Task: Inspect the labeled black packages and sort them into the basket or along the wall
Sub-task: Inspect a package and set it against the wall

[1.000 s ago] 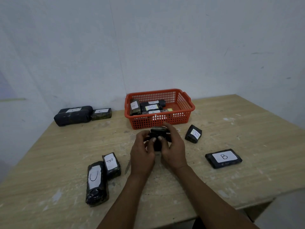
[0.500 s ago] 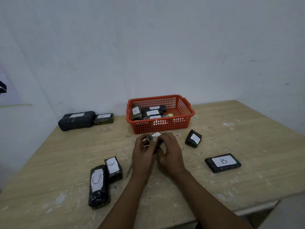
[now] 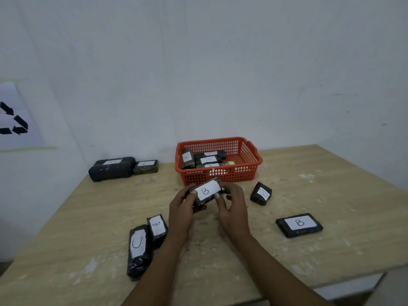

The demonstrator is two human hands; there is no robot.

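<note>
The held package (image 3: 206, 193) has been turned since a second ago, so its white label now faces up and reads "B". Left hand (image 3: 181, 208) and right hand (image 3: 231, 206) both grip it just before the orange basket (image 3: 254, 160), above the surface (image 3: 331, 184).

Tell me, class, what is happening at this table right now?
A person holds a small black wrapped package with a white label reading B in both hands, left hand and right hand, just in front of the orange plastic mesh basket, which already holds several labeled packages. Four more packages lie loose on the pale wooden table, and two dark packages sit by the wall.
</note>
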